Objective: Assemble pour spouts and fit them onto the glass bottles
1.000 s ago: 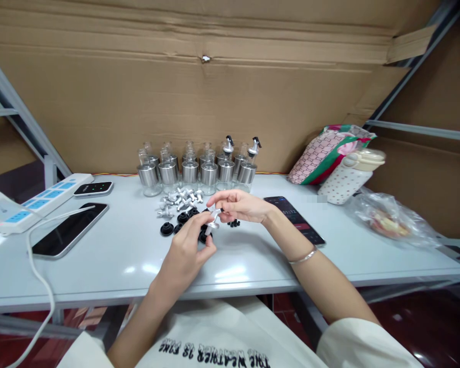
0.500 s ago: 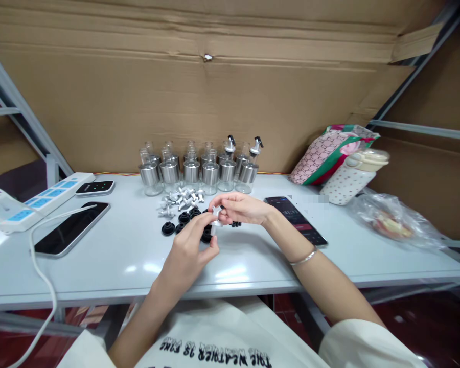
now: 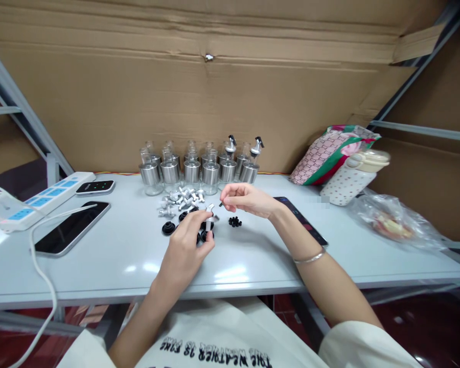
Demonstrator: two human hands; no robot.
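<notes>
My left hand (image 3: 187, 240) pinches a silver pour spout (image 3: 209, 221) between thumb and fingers, held upright above the table. Just to its right, my right hand (image 3: 249, 199) has its fingertips closed on a small black piece (image 3: 221, 204), too small to name surely. Beneath and beside the left hand lie several black ribbed stoppers (image 3: 168, 228), some partly covered by it. A heap of silver spouts (image 3: 184, 197) lies behind. Below the right hand is a little cluster of small black caps (image 3: 235, 222).
Glass bottles with steel sleeves (image 3: 151, 175) stand along the cardboard back; two carry pourers (image 3: 256, 147). At left are a power strip (image 3: 46, 200) and a phone (image 3: 73, 229). A second phone (image 3: 301, 220), a dotted tumbler (image 3: 348, 179) and a plastic bag (image 3: 396, 222) sit at right.
My right hand has drawn away from the spout, up and right, with a small black piece in its fingertips. My left hand has shifted slightly left, still gripping the spout.
</notes>
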